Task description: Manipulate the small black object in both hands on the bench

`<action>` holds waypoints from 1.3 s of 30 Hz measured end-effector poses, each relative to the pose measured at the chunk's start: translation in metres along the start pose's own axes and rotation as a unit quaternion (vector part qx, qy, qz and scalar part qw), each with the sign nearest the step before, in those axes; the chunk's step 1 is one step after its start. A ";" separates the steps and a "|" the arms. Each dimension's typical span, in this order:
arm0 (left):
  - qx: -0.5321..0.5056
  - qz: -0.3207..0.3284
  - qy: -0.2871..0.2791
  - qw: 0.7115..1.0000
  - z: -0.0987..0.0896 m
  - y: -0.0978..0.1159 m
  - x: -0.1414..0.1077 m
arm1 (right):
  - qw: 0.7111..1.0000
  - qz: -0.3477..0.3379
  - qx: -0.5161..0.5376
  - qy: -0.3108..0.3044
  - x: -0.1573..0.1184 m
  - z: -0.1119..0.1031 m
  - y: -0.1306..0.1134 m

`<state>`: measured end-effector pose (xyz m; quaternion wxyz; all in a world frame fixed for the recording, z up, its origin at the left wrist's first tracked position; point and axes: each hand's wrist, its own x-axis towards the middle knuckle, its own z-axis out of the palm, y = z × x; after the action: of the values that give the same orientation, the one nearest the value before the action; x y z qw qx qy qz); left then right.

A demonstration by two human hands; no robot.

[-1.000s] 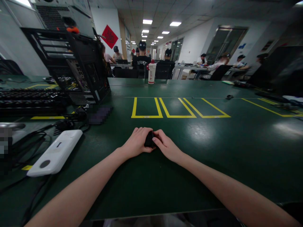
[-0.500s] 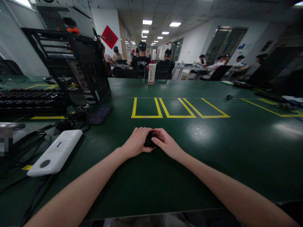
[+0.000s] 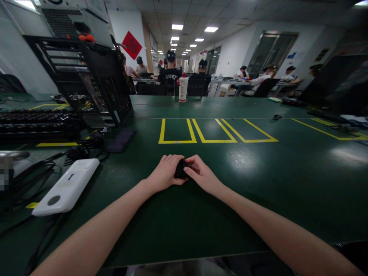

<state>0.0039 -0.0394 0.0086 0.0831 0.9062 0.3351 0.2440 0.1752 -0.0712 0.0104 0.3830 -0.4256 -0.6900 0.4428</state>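
Observation:
A small black object [image 3: 180, 170] is between my two hands, low over the green table [image 3: 184, 222] or resting on it; which of these I cannot tell. My left hand [image 3: 167, 171] is wrapped round its left side, thumb toward me and fingers on the far side. On the right, my right hand [image 3: 202, 174] pinches the object's right edge between thumb and fingers. Much of the object is hidden by the fingers. Beyond my hands, yellow tape outlines [image 3: 178, 142] mark the table.
At the left stand a black open computer case [image 3: 106, 84], a white power strip-like device [image 3: 67, 188] and black cables [image 3: 37, 172]. A white cup [image 3: 183, 90] is at the table's far edge. Several people sit at desks farther back. A small dark ring-like item [image 3: 276, 117] lies at the right.
The view has shifted very slightly. Both hands stay round the black object, with hardly any movement of the fingers.

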 end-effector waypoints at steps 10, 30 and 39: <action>-0.010 -0.005 -0.003 1.000 0.000 -0.001 0.000 | 0.999 -0.020 -0.006 -0.041 -0.005 -0.006 -0.006; 0.001 -0.004 -0.003 1.000 0.001 -0.001 0.000 | 0.997 -0.020 0.045 -0.052 -0.004 -0.007 -0.005; -0.010 -0.003 -0.003 1.000 -0.001 0.000 0.000 | 0.998 0.018 0.030 -0.051 0.000 -0.009 -0.001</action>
<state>0.0036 -0.0396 0.0094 0.0940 0.9050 0.3351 0.2444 0.1834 -0.0690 0.0146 0.3518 -0.4030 -0.6871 0.4916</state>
